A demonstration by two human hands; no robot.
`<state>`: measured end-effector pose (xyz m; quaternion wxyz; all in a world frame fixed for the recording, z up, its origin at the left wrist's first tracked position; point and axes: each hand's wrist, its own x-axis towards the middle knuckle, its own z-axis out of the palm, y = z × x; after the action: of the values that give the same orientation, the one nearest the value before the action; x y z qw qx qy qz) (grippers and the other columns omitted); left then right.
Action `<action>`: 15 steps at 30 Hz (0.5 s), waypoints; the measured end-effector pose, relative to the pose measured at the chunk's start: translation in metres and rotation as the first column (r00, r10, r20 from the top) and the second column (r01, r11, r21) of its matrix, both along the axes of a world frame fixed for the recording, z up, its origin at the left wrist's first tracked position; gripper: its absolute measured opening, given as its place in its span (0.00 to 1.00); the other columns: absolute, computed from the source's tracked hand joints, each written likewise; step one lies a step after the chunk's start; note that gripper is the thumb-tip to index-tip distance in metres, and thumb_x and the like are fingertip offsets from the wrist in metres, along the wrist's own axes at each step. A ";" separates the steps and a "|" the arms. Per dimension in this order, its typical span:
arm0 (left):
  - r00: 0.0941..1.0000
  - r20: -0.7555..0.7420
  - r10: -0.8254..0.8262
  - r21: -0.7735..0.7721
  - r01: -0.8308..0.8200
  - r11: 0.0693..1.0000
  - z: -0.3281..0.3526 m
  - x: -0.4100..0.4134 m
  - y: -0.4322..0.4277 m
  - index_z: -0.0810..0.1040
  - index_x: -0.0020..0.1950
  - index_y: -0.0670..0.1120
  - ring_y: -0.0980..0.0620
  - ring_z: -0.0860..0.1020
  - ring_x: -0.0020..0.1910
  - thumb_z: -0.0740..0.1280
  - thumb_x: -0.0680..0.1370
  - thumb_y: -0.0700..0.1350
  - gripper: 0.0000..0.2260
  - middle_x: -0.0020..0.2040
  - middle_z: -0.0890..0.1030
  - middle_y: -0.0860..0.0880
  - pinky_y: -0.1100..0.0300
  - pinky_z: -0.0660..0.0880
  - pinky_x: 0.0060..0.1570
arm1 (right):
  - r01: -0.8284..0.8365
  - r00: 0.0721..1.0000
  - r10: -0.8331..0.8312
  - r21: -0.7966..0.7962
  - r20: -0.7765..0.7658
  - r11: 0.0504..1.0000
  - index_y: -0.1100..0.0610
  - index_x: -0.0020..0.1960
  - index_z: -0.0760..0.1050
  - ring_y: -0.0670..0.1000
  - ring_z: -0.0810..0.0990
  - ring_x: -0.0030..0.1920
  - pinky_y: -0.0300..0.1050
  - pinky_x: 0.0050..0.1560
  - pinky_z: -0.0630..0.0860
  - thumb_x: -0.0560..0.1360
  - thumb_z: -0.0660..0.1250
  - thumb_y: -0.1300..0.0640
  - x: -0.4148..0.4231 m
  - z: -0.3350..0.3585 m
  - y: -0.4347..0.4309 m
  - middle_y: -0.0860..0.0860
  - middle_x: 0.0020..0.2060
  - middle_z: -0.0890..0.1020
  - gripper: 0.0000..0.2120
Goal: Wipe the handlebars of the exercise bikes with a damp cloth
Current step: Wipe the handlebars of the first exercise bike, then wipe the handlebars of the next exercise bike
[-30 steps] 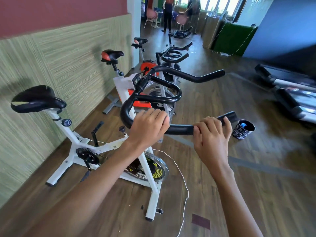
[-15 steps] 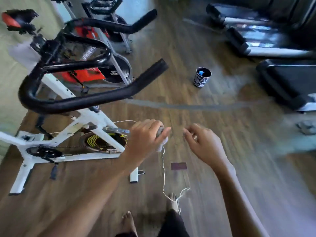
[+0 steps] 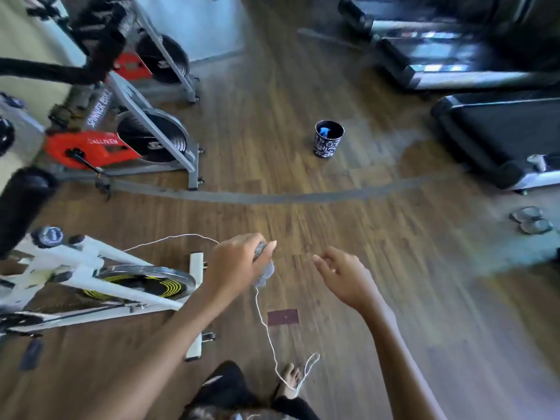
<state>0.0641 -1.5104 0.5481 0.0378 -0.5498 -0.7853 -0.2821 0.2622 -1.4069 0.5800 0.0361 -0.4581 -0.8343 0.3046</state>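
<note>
My left hand (image 3: 239,263) grips a small grey cloth (image 3: 264,271), bunched up and hanging below the fingers, above the wooden floor. My right hand (image 3: 342,275) hovers just right of it with loosely curled fingers, holding nothing. The white exercise bike (image 3: 100,286) stands at lower left; the end of its black handlebar (image 3: 21,204) juts in at the left edge, well away from both hands. A grey and red bike (image 3: 127,137) stands behind it, with its black handlebar (image 3: 60,71) blurred at upper left.
A dark patterned cup (image 3: 328,139) stands on the floor ahead. Treadmills (image 3: 497,137) line the right side. A white cord (image 3: 269,334) trails across the floor by my bare foot (image 3: 291,378). Sandals (image 3: 530,219) lie at far right. A grey strip (image 3: 272,197) crosses the floor.
Both hands have come off the white bike's handlebar and dropped low. The view has swung down and right toward the floor, and the left hand now shows the cloth.
</note>
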 end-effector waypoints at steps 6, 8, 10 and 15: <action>0.996 0.084 0.042 -0.044 -0.038 0.998 -0.004 -0.006 0.086 0.73 0.37 0.48 0.50 0.75 0.31 0.55 0.79 0.62 0.22 0.31 0.75 0.52 0.54 0.73 0.31 | -0.027 0.999 0.026 -0.031 -0.036 0.999 0.46 0.36 0.65 0.49 0.75 0.40 0.44 0.38 0.66 0.80 0.59 0.46 -0.008 0.002 0.093 0.41 0.34 0.74 0.15; 0.995 0.089 0.054 -0.057 -0.049 0.997 -0.007 -0.015 0.116 0.73 0.37 0.48 0.52 0.75 0.32 0.55 0.79 0.63 0.22 0.31 0.75 0.52 0.56 0.71 0.32 | -0.036 0.999 0.035 -0.040 -0.031 0.999 0.45 0.35 0.64 0.48 0.75 0.39 0.44 0.38 0.66 0.80 0.59 0.46 -0.019 0.002 0.125 0.41 0.33 0.73 0.15; 0.991 0.114 0.064 -0.054 -0.058 0.997 -0.011 -0.027 0.150 0.73 0.37 0.48 0.53 0.74 0.32 0.54 0.79 0.63 0.22 0.31 0.75 0.52 0.57 0.69 0.32 | -0.066 0.998 0.065 -0.046 -0.017 0.997 0.47 0.39 0.69 0.49 0.77 0.41 0.46 0.40 0.69 0.80 0.59 0.45 -0.034 0.001 0.160 0.42 0.35 0.75 0.12; 0.975 0.188 0.120 -0.152 -0.092 0.984 -0.028 -0.079 0.251 0.69 0.37 0.50 0.49 0.77 0.34 0.49 0.76 0.67 0.23 0.32 0.76 0.52 0.55 0.72 0.34 | -0.166 0.986 0.165 -0.112 -0.022 0.980 0.52 0.56 0.73 0.50 0.79 0.50 0.51 0.55 0.74 0.80 0.60 0.45 -0.100 -0.006 0.265 0.45 0.45 0.80 0.13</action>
<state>-0.0148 -1.2593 0.5196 -0.0640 -0.4777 -0.8316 -0.2757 0.1623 -1.1416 0.5737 -0.0100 -0.3865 -0.8506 0.3563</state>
